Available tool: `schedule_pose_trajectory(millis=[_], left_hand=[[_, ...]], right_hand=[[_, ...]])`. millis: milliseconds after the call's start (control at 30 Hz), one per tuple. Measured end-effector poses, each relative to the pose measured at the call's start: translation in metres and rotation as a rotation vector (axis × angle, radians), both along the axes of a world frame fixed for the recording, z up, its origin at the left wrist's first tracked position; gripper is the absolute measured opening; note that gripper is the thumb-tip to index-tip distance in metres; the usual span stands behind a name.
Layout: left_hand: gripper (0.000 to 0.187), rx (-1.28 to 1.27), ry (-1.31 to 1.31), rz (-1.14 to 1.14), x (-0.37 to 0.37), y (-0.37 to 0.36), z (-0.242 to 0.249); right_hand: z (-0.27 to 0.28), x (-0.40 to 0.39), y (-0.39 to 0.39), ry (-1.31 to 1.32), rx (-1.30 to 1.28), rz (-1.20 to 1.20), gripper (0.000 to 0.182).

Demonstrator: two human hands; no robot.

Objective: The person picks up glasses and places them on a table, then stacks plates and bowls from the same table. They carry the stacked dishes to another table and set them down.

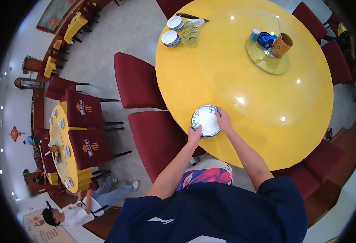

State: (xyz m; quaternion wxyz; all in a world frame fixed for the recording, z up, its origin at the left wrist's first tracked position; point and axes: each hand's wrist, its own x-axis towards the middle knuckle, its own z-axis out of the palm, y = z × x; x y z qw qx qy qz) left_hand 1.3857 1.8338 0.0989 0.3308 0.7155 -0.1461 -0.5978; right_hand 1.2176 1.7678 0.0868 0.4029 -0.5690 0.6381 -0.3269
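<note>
Both of my hands grip a white plate (pixel 207 120) with a blue floral rim, over the near left edge of the round yellow table (pixel 186 87). My left hand (pixel 194 134) has its thumb on the lower left rim, fingers hidden underneath. On the opposite side, my right hand (pixel 223 120) holds the right rim with the thumb lying over it. At the far left of the table stand stacks of small white-and-blue dishes (pixel 170 37), beside several clear glasses (pixel 192 33).
A glass turntable centre carries a brown wooden pot (pixel 282 45), a blue bowl (pixel 266 40) and a small jar (pixel 255 34). Dark chopsticks (pixel 191 17) lie behind the glasses. Maroon chairs (pixel 139 81) ring the table. At lower left, a person (pixel 78 211) stands by another set table (pixel 75 162).
</note>
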Motion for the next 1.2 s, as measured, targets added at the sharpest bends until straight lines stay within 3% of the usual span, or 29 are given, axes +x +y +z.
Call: schedule_pose_trajectory(millis=[67,400,533,733,1067,1133,1200], left_hand=[[0.046,0.026,0.050,-0.019,0.002,-0.002,0.008],[0.040,0.026,0.360,-0.242,0.044,-0.014,-0.030],[0.042,0.031,0.365,-0.355,0.055,-0.023,-0.034],[0.040,0.018,0.376,-0.502,0.064,-0.030,-0.042],[0.037,0.052,0.469,-0.421,0.065,-0.034,-0.032],[0.035,0.103,0.516,-0.362,0.064,-0.043,-0.038],[0.037,0.114,0.520,-0.342,0.069,-0.051,-0.038]], right_hand=[[-0.007,0.003,0.006,0.007,-0.094,-0.033,0.031],[-0.026,0.015,0.006,-0.203,0.107,-0.299,0.047],[-0.005,0.032,0.021,-0.307,0.221,-0.449,0.046],[-0.016,0.041,0.030,-0.400,0.187,-0.536,0.045],[-0.025,0.040,0.026,-0.401,0.101,-0.611,0.043],[-0.029,0.045,0.028,-0.198,0.008,-0.624,0.043],[-0.030,0.053,0.031,-0.223,0.052,-0.681,0.043]])
